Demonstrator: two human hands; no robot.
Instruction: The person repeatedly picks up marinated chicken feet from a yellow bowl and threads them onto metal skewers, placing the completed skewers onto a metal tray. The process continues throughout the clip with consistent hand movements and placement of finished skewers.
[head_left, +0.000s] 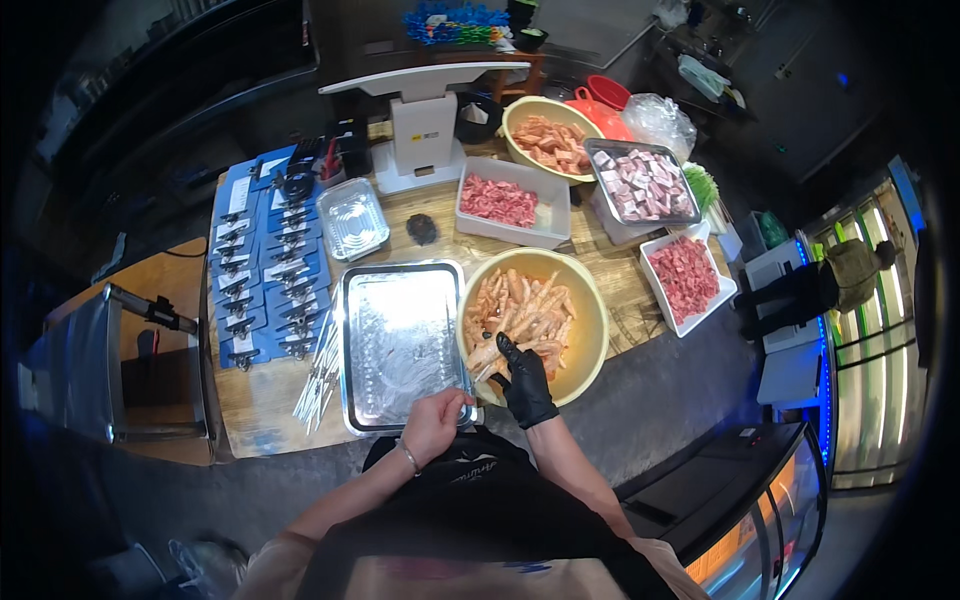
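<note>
My right hand (529, 386), in a black glove, grips a marinated chicken foot (487, 360) over the near left part of a large cream plastic bowl (596, 352). More chicken feet (517, 300) are heaped inside that bowl. My bare left hand (435, 424) has its fingers curled together above the near right corner of a shiny metal tray (401, 337); whether it pinches something thin cannot be made out. The tray stands left of the bowl, with only smears on its surface. Thin skewers (319, 379) lie loose beside the tray's left edge.
Blue clipboards (259, 300) cover the table's left side. Foil trays (354, 219) and a white stand (421, 139) sit behind the metal tray. Tubs of cut meat (514, 232), (679, 326) and another bowl (517, 154) line the back and right. A person (855, 277) stands far right.
</note>
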